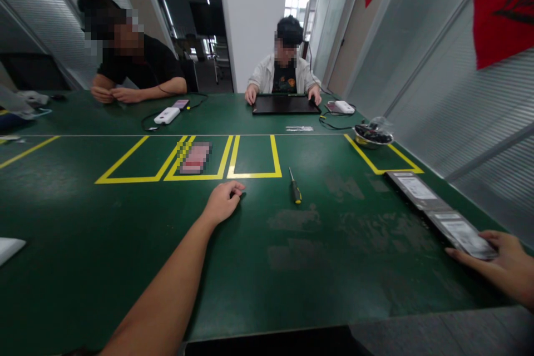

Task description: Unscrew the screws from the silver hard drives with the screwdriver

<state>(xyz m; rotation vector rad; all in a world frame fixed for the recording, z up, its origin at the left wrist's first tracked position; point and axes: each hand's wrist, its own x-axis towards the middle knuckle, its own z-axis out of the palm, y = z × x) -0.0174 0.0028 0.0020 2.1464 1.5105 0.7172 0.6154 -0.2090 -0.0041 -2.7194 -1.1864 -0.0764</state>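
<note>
My right hand [503, 261] is at the right edge of the table, thumb and fingers gripping the near end of a hard drive [461, 233] with a white label. A second hard drive [417, 188] lies end to end with it, farther away. My left hand [225, 200] rests on the green table, fingers loosely bent and slightly apart, holding nothing. It is just in front of the yellow tape frames. Between my hands lies a screwdriver [295, 189] with a black and yellow handle, its tip pointing away from me.
Yellow tape [254, 175] marks several frames; a blurred pink item [196, 157] lies in one. A bowl [372, 136] of dark parts stands at the back right. Across the table, one person holds a flat black panel [286, 104]; another leans beside a white power bank [167, 115].
</note>
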